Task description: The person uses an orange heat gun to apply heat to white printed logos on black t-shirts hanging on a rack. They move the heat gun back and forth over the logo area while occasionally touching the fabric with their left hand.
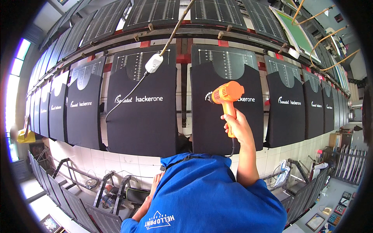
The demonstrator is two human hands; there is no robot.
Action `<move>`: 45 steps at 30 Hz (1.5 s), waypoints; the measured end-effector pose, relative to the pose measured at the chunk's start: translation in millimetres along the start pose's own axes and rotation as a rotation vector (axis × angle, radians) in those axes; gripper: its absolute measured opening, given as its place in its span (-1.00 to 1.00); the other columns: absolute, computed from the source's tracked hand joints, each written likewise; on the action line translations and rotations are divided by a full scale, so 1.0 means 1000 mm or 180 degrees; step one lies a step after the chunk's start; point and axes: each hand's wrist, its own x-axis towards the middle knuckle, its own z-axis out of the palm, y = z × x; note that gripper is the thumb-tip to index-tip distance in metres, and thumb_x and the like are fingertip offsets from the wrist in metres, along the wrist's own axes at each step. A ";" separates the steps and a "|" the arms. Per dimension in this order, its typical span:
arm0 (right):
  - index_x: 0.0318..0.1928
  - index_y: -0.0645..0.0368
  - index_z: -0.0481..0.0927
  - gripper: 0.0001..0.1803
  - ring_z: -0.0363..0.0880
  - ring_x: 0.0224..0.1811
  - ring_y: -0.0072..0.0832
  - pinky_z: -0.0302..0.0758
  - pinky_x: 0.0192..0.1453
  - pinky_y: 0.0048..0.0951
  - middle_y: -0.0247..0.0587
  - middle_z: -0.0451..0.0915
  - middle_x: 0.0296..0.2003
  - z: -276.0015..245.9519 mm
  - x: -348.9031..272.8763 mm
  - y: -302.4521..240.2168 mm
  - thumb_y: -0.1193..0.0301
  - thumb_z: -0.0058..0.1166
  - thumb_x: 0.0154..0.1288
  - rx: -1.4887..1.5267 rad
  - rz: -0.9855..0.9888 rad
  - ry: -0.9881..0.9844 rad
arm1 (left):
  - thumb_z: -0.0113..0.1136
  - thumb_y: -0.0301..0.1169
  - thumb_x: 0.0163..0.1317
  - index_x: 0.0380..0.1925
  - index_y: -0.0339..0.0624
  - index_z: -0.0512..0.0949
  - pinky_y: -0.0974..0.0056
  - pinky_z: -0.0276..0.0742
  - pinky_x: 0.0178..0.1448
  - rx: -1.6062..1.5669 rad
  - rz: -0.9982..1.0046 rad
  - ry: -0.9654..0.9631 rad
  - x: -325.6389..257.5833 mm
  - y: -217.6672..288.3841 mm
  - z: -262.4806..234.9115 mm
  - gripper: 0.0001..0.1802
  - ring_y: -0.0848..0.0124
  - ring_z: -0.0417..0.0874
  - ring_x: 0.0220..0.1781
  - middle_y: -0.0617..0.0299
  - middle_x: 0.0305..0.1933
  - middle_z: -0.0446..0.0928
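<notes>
Glossy orange plastic heat gun (226,95) (handle included), matt black cloth shirts (142,112).

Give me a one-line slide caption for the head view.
Right hand aims an orange plastic heat gun at a black printed T-shirt on a long printing table.

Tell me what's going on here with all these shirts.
A person in a blue shirt holds an orange heat gun in the right hand, aimed at the white print on a black T-shirt laid on a long table. The left hand hangs low. More black shirts lie alongside.
</notes>
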 end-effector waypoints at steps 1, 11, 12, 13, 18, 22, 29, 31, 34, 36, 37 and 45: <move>0.14 0.30 0.41 -0.60 0.50 -0.50 -0.65 0.52 -0.45 -0.58 -0.21 0.59 -0.24 0.002 -0.003 0.000 0.38 0.03 0.37 0.0046 0.0064 -0.0007 | 0.09 -0.35 0.25 0.16 -0.29 0.38 0.02 0.49 -0.07 0.0013 -0.0002 -0.0012 0.001 -0.001 0.001 -0.52 0.00 0.57 -0.14 -0.08 -0.14 0.53; 0.14 0.31 0.41 -0.59 0.49 -0.50 -0.64 0.52 -0.46 -0.57 -0.22 0.59 -0.24 0.019 -0.005 -0.011 0.37 0.04 0.35 -0.0011 -0.0020 0.0185 | 0.09 -0.35 0.25 0.19 -0.29 0.37 0.02 0.49 -0.06 -0.0033 0.0031 -0.0011 -0.010 -0.018 -0.011 -0.49 0.00 0.57 -0.13 -0.08 -0.13 0.53; 0.14 0.32 0.41 -0.59 0.49 -0.50 -0.64 0.52 -0.46 -0.56 -0.22 0.59 -0.24 0.022 -0.005 -0.012 0.37 0.04 0.35 -0.0093 -0.0065 0.0216 | 0.10 -0.35 0.25 0.19 -0.29 0.37 0.02 0.49 -0.06 -0.0026 0.0025 -0.0009 -0.012 -0.019 -0.011 -0.49 0.00 0.57 -0.12 -0.08 -0.12 0.53; 0.13 0.32 0.41 -0.59 0.49 -0.50 -0.64 0.52 -0.46 -0.56 -0.22 0.59 -0.24 0.021 -0.003 -0.014 0.37 0.04 0.35 -0.0003 0.0002 0.0178 | 0.10 -0.35 0.24 0.20 -0.29 0.36 0.02 0.49 -0.06 -0.0047 0.0012 -0.0009 -0.013 -0.020 -0.012 -0.48 0.00 0.57 -0.12 -0.07 -0.12 0.53; 0.13 0.32 0.42 -0.59 0.48 -0.50 -0.64 0.52 -0.47 -0.55 -0.21 0.59 -0.26 0.023 0.005 -0.013 0.36 0.03 0.35 0.0069 0.0047 0.0358 | 0.10 -0.35 0.24 0.21 -0.29 0.36 0.01 0.49 -0.06 -0.0104 0.0014 0.0037 -0.014 -0.036 -0.032 -0.47 0.01 0.57 -0.12 -0.07 -0.11 0.53; -0.08 0.26 0.47 -0.74 0.51 -0.53 -0.64 0.51 -0.49 -0.56 -0.31 0.52 -0.37 0.023 0.007 -0.018 0.37 0.08 0.31 0.0284 0.0152 0.0385 | 0.20 -0.44 0.17 0.32 -0.25 0.27 0.01 0.47 -0.01 -0.0832 -0.0661 0.0246 0.006 -0.029 -0.108 -0.32 0.03 0.55 -0.08 -0.06 -0.08 0.52; -0.06 0.27 0.48 -0.72 0.50 -0.52 -0.63 0.51 -0.50 -0.55 -0.29 0.55 -0.34 0.029 0.012 -0.021 0.35 0.09 0.32 0.0314 0.0109 0.0405 | 0.11 -0.48 0.33 0.19 -0.24 0.39 0.22 0.44 -0.14 -0.0607 -0.1214 0.2668 0.108 -0.129 -0.202 -0.58 0.37 0.49 -0.23 0.14 -0.14 0.47; -0.06 0.27 0.48 -0.73 0.50 -0.53 -0.63 0.50 -0.51 -0.55 -0.28 0.56 -0.32 0.036 0.015 -0.019 0.35 0.08 0.33 0.0100 0.0013 0.0551 | 0.14 -0.38 0.35 0.24 -0.23 0.36 0.17 0.46 -0.01 -0.0757 -0.1460 0.2734 0.142 -0.150 -0.214 -0.52 0.28 0.52 -0.12 0.08 -0.03 0.45; -0.06 0.28 0.48 -0.73 0.51 -0.51 -0.63 0.50 -0.50 -0.55 -0.26 0.57 -0.32 0.032 0.018 -0.019 0.37 0.08 0.32 0.0127 -0.0011 0.0471 | 0.17 -0.29 0.34 0.29 -0.21 0.31 0.09 0.44 0.18 -0.0107 -0.1250 0.2743 0.187 -0.173 -0.223 -0.44 0.12 0.52 0.10 -0.02 0.13 0.41; 0.02 0.28 0.46 -0.69 0.50 -0.51 -0.64 0.50 -0.47 -0.56 -0.25 0.58 -0.28 0.032 0.016 -0.020 0.37 0.05 0.35 0.0048 -0.0007 0.0536 | 0.23 -0.28 0.30 0.30 -0.22 0.31 0.06 0.38 0.25 -0.0039 -0.1165 0.2709 0.214 -0.176 -0.227 -0.39 0.08 0.46 0.16 -0.02 0.18 0.39; 0.06 0.29 0.45 -0.66 0.49 -0.50 -0.65 0.50 -0.46 -0.57 -0.24 0.58 -0.26 0.032 0.016 -0.021 0.37 0.04 0.36 0.0009 -0.0002 0.0564 | 0.25 -0.27 0.29 0.30 -0.23 0.31 0.05 0.34 0.28 -0.0002 -0.1128 0.2692 0.224 -0.176 -0.228 -0.37 0.06 0.43 0.19 -0.03 0.20 0.38; -0.06 0.27 0.49 -0.73 0.51 -0.51 -0.64 0.51 -0.48 -0.56 -0.27 0.58 -0.32 0.040 0.019 -0.024 0.35 0.08 0.33 -0.0230 -0.0019 0.0687 | -0.17 0.00 0.45 -0.01 -0.13 0.53 -0.14 0.47 -0.04 -0.0221 -0.2449 0.2565 0.247 -0.214 -0.198 -0.52 -0.20 0.58 -0.05 -0.17 -0.13 0.61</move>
